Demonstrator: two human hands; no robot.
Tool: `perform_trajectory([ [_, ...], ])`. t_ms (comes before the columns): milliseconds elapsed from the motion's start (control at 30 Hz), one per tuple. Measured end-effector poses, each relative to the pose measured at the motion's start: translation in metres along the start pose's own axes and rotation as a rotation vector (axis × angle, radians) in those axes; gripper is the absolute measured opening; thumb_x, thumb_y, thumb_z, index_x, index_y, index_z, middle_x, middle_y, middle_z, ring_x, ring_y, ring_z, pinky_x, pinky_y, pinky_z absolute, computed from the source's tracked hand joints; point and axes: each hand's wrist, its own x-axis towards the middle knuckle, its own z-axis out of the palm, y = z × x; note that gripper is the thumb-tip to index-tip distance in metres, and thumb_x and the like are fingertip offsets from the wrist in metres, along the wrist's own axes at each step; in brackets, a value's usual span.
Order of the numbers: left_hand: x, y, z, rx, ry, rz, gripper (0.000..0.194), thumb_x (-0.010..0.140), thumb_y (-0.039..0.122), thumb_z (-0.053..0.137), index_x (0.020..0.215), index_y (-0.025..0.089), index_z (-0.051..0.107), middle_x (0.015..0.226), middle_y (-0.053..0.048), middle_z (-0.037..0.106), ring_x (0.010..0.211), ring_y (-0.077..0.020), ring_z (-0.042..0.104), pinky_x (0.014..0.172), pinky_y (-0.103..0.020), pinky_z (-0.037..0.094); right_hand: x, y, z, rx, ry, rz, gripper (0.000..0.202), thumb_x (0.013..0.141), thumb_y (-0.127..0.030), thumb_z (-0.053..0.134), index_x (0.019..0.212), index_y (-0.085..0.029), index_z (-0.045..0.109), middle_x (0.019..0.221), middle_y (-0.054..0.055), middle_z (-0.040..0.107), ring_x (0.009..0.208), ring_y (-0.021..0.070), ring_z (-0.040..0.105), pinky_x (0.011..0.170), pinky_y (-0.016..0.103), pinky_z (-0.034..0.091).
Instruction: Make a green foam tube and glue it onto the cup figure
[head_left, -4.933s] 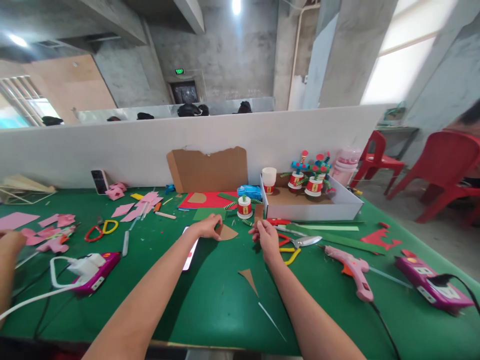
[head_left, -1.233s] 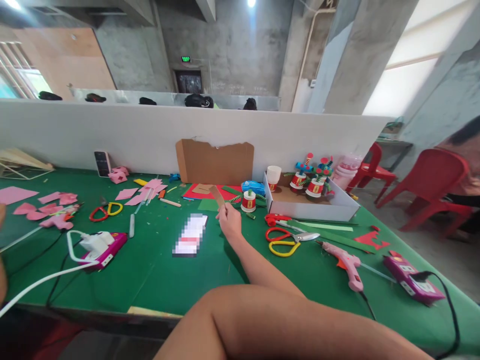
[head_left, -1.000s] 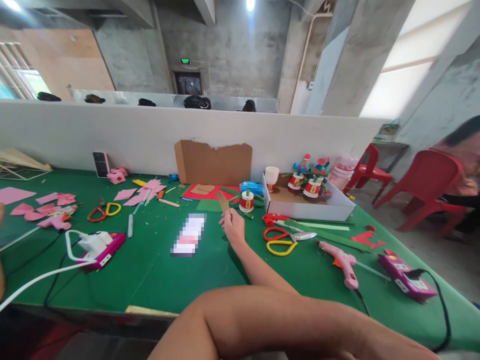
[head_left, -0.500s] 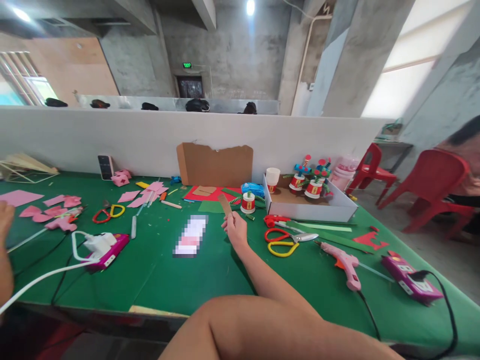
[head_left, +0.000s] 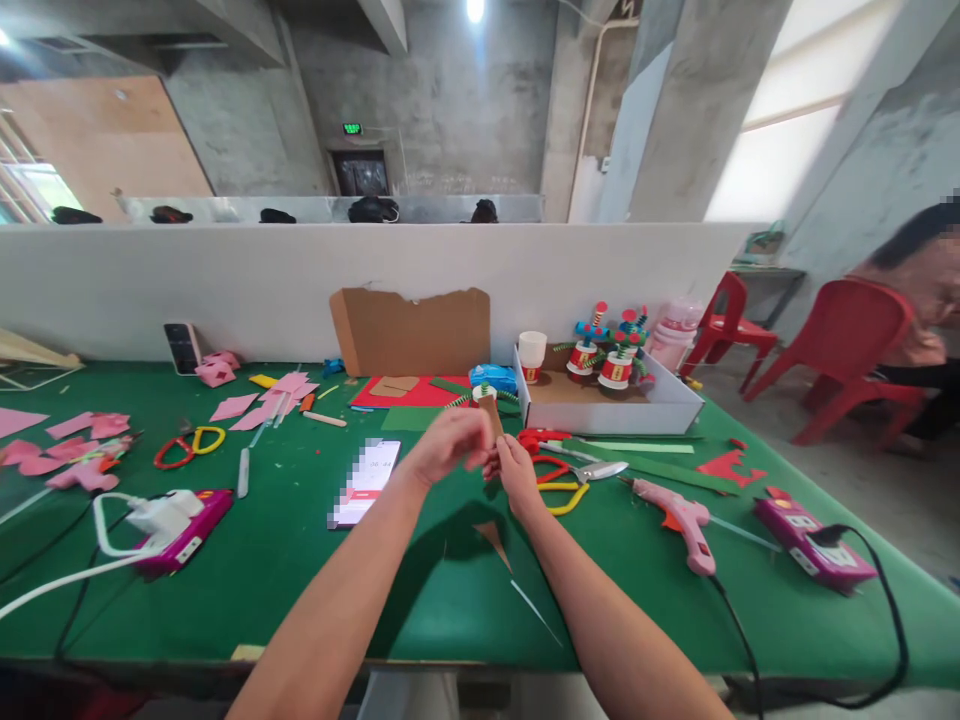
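Our left hand, out of view half a second ago, is now over the green desk, close beside our right hand. The right grip is narrow, pinching the lower end of a brown cardboard strip, which leans up above the desk ahead of us. The left fingers are blurred; they are right by the strip, but we cannot tell whether they touch it or how far that grip is closed. With both hands together here, we judge that the strip can be worked two-handed rather than only held.

Behind it, partly hidden, stands a paper-cup figure with green-striped coil arms. A triangular cardboard scrap and a thin white strip show again between our forearms. The smartphone lies left of the left hand; the scissors with red and yellow handles lie just right of the right hand, and a pink hot glue gun lies farther right.
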Motion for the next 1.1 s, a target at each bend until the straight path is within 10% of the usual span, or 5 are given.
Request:
perform_trajectory([
  [133,0.004,-0.031,-0.035,0.208,0.538,-0.032,0.037,0.074,0.049,0.058,0.060,0.018,0.045,0.043,0.009,0.035,0.037,-0.0047,0.030,0.039,-0.019,0.022,-0.002,-0.007,0.000,0.141,-0.035,0.047,0.033,0.074,-0.052,0.056,0.074,-0.019,0.050,0.056,-0.002,0.059,0.043,0.0091,0.051,0.043,0.022,0.043],
  [367,-0.003,-0.060,-0.025,0.203,0.182,-0.142,0.043,0.076,0.059,0.051,0.067,0.017,0.048,0.048,0.005,0.044,0.040,-0.0076,0.039,0.040,-0.021,0.030,-0.011,-0.004,0.011,0.050,-0.224,0.056,0.027,0.079,-0.045,0.053,0.072,-0.020,0.048,0.052,-0.004,0.056,0.041,0.0074,0.048,0.041,0.019,0.040],
  [733,-0.007,-0.069,-0.036,0.455,0.183,-0.159,0.051,0.078,0.053,0.048,0.041,0.017,0.044,0.037,0.000,0.043,0.039,-0.0094,0.039,0.046,-0.024,0.030,-0.017,-0.007,0.014,-0.108,-0.200,0.080,0.017,0.082,-0.027,0.043,0.067,-0.019,0.048,0.047,-0.007,0.049,0.037,0.0060,0.043,0.039,0.017,0.039],
  [1100,-0.008,-0.063,-0.012,0.877,0.206,0.079,0.032,0.084,0.038,0.041,0.060,0.020,0.051,0.060,-0.003,0.056,0.058,-0.0147,0.049,0.057,-0.024,0.031,-0.014,-0.002,0.011,-0.137,-0.053,0.115,0.020,0.074,-0.027,0.047,0.056,-0.020,0.044,0.043,-0.008,0.040,0.036,0.0066,0.040,0.035,0.018,0.041],
])
